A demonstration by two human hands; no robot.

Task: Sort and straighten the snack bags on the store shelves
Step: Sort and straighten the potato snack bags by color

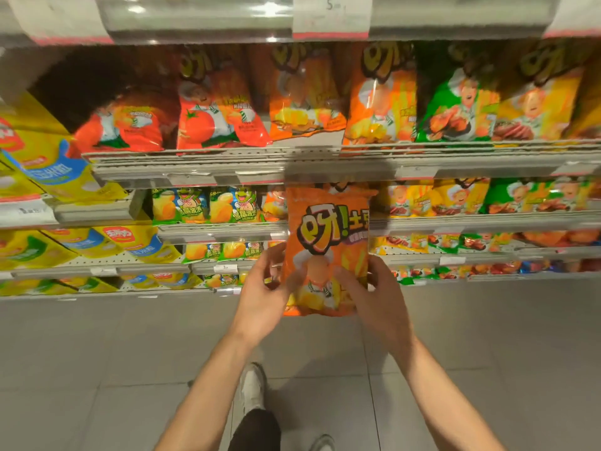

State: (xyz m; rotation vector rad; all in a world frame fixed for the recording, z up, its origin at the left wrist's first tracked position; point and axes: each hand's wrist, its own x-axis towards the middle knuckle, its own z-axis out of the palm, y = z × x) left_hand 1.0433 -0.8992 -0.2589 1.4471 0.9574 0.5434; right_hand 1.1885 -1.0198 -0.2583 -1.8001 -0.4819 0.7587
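You have a single wide-angle view from your head, facing the shelves [325, 161] straight on and tilted down enough that the grey floor [97, 353] and your shoes fill the bottom of the frame below them. It sits close to the shelves, at arm's reach, so your forearms rise from the lower edge toward the middle shelf. The lens bends the shelf edges, the upper rows loom overhead, and no second view overlaps this one.

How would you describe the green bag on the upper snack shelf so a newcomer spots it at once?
Start at the upper snack shelf, whose row runs red and orange to yellow. Toward its right end stands the green bag, the only green one there, between an orange bag and a yellow bag.
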